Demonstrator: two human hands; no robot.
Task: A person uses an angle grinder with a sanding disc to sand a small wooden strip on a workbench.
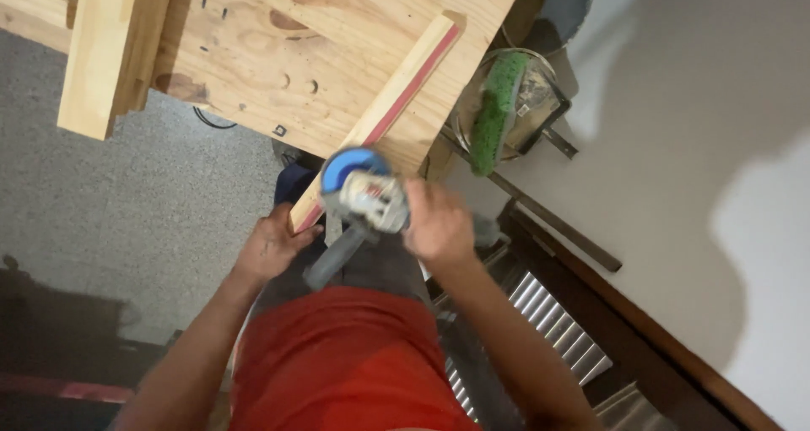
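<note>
– Two hands at work, closest to the camera, above a red shirt (346, 355). What is each doing?

– The right hand (437, 226) is wrapped around the body of a grey angle grinder (364, 196), fingers closed on it from the right side. The blue guard points up toward the wood, and the grey side handle (336, 258) sticks down and left, untouched.

– And the left hand (272, 245)?

– It sits at the near end of a long wood strip (384, 114) with a red edge. The fingers look curled against that end, though I cannot tell if they clamp it or just press. It looks like a steadying hold, so the strip stays put while the tool is close.

– Where does the strip lie?

– Diagonally across a plywood panel (278, 51), its near end overhanging the panel's edge, right beside the grinder's disc.

– Further out?

– A thick timber block (110, 51) rests on the panel's left side. To the right, past the panel, a bucket (548, 114) holds a green paint roller (496, 110). Grey speckled floor (126, 211) spreads on the left.
</note>
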